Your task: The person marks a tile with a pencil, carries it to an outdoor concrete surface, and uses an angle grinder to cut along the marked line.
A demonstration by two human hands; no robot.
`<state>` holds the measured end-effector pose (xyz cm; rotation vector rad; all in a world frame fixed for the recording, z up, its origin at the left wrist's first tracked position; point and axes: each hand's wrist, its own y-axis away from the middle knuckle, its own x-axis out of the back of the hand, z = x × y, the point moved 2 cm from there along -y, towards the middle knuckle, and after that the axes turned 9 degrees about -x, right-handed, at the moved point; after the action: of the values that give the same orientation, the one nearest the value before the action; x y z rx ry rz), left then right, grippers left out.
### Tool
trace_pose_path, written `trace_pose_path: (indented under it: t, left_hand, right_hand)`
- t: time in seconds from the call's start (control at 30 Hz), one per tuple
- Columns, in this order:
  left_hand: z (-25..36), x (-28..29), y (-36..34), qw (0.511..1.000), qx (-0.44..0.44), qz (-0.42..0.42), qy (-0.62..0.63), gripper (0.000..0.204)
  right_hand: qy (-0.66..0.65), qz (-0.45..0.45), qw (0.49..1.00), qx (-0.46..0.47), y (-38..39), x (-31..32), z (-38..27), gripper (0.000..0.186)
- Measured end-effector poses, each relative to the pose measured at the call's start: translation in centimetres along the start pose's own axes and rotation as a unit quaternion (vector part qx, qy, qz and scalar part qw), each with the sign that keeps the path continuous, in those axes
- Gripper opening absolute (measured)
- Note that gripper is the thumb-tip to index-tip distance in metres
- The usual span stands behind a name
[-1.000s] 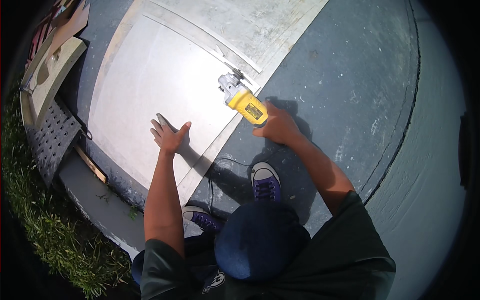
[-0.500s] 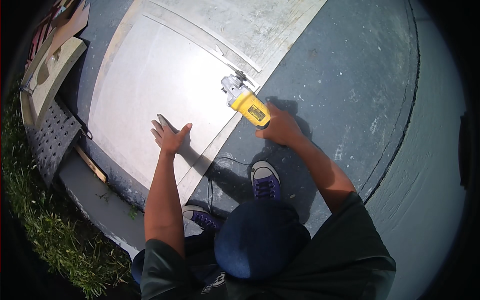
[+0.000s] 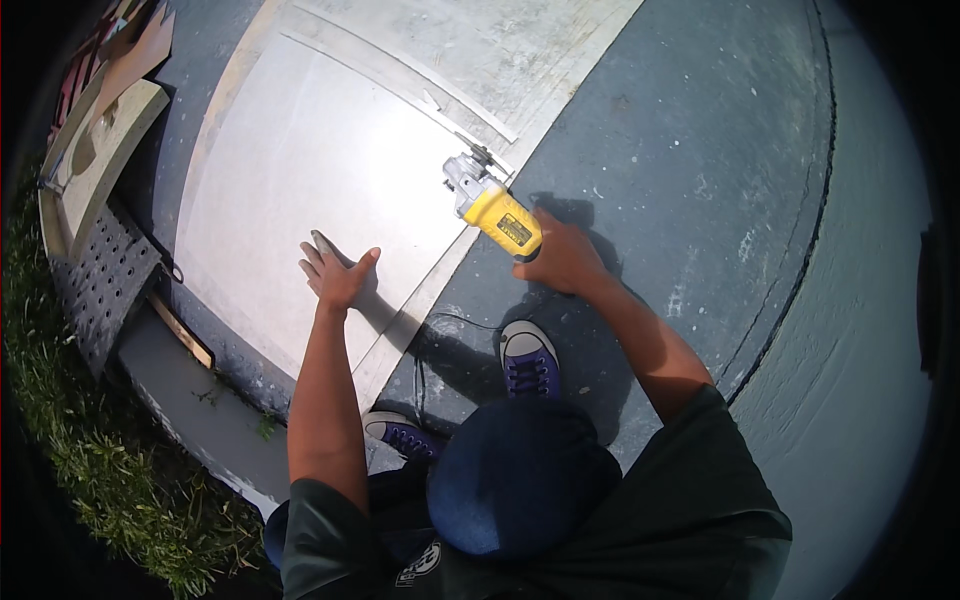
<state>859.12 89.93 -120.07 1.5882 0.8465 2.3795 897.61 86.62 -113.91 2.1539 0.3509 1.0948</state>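
Observation:
My right hand is wrapped round the rear body of a yellow angle grinder. The grinder's silver head and dark disc point away from me, at the far right corner of a pale flat sheet. From this view I cannot tell whether the disc touches the sheet. With fingers spread, my left hand is over the sheet's near part, apparently resting on it; its palm is hidden. A narrow cut strip lies beyond the sheet's far edge.
Another pale board lies under and beyond the sheet on the grey floor. A dark cord runs near my purple shoes. At left are a perforated dark panel, a curved board, a wood strip and grass.
Hardly anything differs. The whole view has shifted slightly; both hands and the grinder keep about the same places on the sheet.

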Motion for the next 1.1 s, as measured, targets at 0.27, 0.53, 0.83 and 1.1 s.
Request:
trace_pose_path:
  t: [0.27, 0.53, 0.83, 1.1]
  left_hand:
    - [-0.8, -0.3, 0.0, 1.000, -0.015, 0.011, -0.006, 0.135]
    - [0.2, -0.1, 0.2, 1.000, 0.002, -0.007, 0.008, 0.133]
    - [-0.1, -0.4, 0.3, 1.000, -0.018, 0.012, 0.005, 0.135]
    - [-0.1, -0.4, 0.3, 1.000, 0.002, -0.003, 0.012, 0.136]
  right_hand:
    - [-0.004, -0.008, 1.000, 0.002, 0.3, -0.1, 0.4, 0.086]
    - [-0.016, -0.016, 1.000, -0.004, 1.0, 0.4, 1.3, 0.089]
    - [-0.019, -0.030, 0.999, -0.018, 1.7, 0.7, 2.0, 0.091]
    - [-0.016, -0.031, 0.999, -0.023, 1.9, 0.6, 2.5, 0.090]
